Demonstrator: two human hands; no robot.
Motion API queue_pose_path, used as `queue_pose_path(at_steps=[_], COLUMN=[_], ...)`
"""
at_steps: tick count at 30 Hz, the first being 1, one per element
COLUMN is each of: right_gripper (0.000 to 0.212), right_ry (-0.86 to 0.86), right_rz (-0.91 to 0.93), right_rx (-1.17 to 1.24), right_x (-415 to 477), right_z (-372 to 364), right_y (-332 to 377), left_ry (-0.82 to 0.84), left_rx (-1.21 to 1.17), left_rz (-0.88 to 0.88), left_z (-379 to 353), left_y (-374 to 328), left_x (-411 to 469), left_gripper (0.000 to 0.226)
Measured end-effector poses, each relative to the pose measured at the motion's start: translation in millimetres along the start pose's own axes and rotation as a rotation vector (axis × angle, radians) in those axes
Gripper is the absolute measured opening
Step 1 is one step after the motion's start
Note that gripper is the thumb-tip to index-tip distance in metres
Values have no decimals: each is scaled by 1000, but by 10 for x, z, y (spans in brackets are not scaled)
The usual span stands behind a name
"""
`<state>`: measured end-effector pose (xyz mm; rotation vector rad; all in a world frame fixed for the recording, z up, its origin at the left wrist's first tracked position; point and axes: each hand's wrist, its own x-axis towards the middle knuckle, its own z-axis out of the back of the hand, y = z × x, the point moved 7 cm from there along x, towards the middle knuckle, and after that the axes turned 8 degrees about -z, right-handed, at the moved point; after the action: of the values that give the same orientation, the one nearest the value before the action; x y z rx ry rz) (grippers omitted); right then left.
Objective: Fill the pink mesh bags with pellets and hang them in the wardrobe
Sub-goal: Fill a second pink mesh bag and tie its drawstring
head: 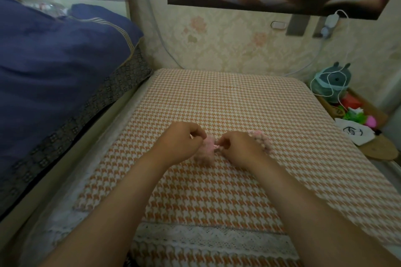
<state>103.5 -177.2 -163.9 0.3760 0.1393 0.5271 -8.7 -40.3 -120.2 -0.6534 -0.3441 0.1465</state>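
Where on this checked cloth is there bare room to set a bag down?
Crowded: the middle, where the left hand and right hand pinch a pink mesh bag, a second bag alongside. Bare: the far stretch of the checked cloth, from there to the wall, and the near patch between the forearms.

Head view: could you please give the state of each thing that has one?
Left hand: curled, pinching the near pink mesh bag.
Right hand: curled, pinching the same bag.
Near pink mesh bag: resting down, held at its top.
Far pink mesh bag: lying loose, partly hidden.
White plastic charger: plugged into wall.
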Motion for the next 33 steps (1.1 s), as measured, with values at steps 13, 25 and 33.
queue_pose_path(at_steps=[13,25,33], right_gripper=[12,18,19], right_ry=[-203,-174,-156], right_rz=[206,280,161], right_rx=[442,283,323], right_x=[-223,-240,6], right_z=[563,465,339], right_y=[339,368,158], left_ry=[26,5,-2], left_rx=[-56,-60,11], left_rz=[2,37,46], left_z=[-97,-62,-5], left_y=[-1,-13,-12], left_x=[25,1,2], left_gripper=[27,26,29])
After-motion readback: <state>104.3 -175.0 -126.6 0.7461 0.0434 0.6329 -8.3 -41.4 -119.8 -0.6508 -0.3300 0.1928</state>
